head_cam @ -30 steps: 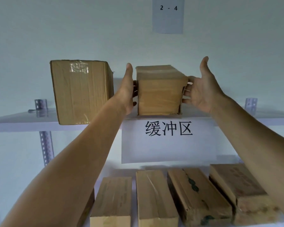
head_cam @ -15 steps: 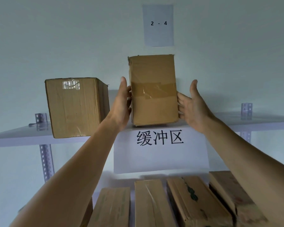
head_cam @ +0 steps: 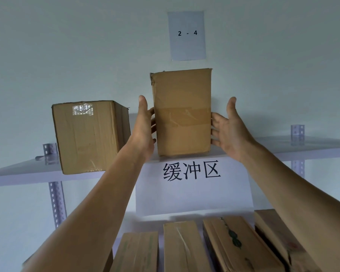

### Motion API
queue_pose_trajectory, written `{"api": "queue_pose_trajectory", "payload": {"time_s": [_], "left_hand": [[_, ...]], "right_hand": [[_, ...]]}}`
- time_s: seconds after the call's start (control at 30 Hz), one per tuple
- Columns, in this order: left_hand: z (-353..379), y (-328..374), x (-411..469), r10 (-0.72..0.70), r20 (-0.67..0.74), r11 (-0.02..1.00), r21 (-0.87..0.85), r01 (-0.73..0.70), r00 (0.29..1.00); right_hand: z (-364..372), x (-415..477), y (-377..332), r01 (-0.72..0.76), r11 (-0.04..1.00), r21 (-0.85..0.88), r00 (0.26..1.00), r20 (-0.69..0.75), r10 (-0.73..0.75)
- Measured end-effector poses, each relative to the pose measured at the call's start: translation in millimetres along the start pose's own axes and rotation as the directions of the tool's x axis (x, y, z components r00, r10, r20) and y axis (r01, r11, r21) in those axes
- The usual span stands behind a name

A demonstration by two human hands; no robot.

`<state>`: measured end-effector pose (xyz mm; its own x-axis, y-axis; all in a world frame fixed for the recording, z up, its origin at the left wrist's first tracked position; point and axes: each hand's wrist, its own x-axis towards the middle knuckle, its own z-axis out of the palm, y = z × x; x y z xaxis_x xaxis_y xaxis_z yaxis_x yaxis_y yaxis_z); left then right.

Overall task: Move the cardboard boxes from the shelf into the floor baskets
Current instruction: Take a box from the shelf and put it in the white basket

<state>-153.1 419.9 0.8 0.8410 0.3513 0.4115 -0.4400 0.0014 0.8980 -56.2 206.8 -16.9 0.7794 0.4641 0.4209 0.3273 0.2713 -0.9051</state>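
Head view.

Item 1: tall cardboard box (head_cam: 182, 112), standing on end, with a band of brown tape across its front. It sits in the middle of the grip, pressed between both hands. Its bottom edge is level with the front lip of the upper shelf (head_cam: 302, 146); whether it rests on the shelf or hangs just clear cannot be told.

Item 2: left hand (head_cam: 144, 126), on the left side of the grip. Thumb points up, and the fingers lie against the box's left face, largely hidden behind it.

Item 3: right hand (head_cam: 229, 128), on the right side of the grip. Palm is spread and thumb raised, with the fingertips (head_cam: 214, 124) touching the box's right edge. The grip is as wide as the box and holds it by pressure from both sides.

Item 4: second cardboard box (head_cam: 86, 138), left of the grip and just beyond the left wrist. It stands on the same shelf and has a patch of clear tape near its top.

Item 5: paper label (head_cam: 187, 35) reading "2 - 4", on the wall directly above the grip.

Item 6: white sign (head_cam: 192, 193) with three large black characters, hanging from the shelf edge directly below the grip.

Item 7: four flat cardboard boxes (head_cam: 182, 246), side by side on a lower level well below the grip, between the two forearms.

Item 8: perforated metal post (head_cam: 56, 201), below and left of the grip.
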Motion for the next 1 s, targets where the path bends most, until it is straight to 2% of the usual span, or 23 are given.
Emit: {"api": "queue_pose_trajectory", "payload": {"time_s": [0.17, 0.27, 0.4, 0.5, 0.6, 0.77, 0.87, 1.0], "left_hand": [[-8.0, 2.9, 6.3, 0.034, 0.037, 0.994, -0.103, -0.030, 0.999], [-11.8, -6.2, 9.6, 0.042, 0.067, 0.998, -0.057, -0.038, 0.997], [-14.9, -17.9, 10.3, -0.045, 0.074, 0.999, -0.022, 0.047, 0.996], [-15.5, -26.0, 6.0, -0.088, 0.048, 0.996, 0.019, 0.087, 0.995], [-13.2, -31.0, 3.2, -0.142, 0.086, 0.989, 0.048, 0.138, 0.986], [-2.3, -25.2, -3.1, -0.152, 0.116, 0.988, -0.002, 0.153, 0.982], [-1.6, -23.1, -9.6, -0.104, 0.159, 0.994, -0.026, 0.109, 0.982], [-1.8, -24.0, -17.4, 0.083, 0.197, 0.994, -0.089, -0.067, 0.977]], "right_hand": [[-3.7, 6.8, 0.7, 0.017, 0.998, 0.052, 0.999, -0.050, -0.014], [-5.6, 9.1, 4.9, 0.017, 0.996, 0.092, 0.998, -0.054, -0.012], [-8.2, 6.1, 10.6, 0.000, 0.992, 0.126, 0.996, -0.087, 0.011], [-6.7, 3.5, 16.5, -0.056, 0.997, 0.058, 0.997, -0.058, 0.059], [-4.7, 1.7, 16.4, -0.091, 0.996, -0.024, 0.996, -0.028, 0.090], [3.4, -1.6, 11.0, -0.112, 0.993, -0.029, 0.994, -0.010, 0.111], [8.0, -5.3, 10.5, -0.054, 0.998, 0.038, 0.998, 0.023, 0.053], [12.4, -13.2, 11.3, 0.061, 0.982, 0.180, 0.997, 0.036, -0.069]]}}
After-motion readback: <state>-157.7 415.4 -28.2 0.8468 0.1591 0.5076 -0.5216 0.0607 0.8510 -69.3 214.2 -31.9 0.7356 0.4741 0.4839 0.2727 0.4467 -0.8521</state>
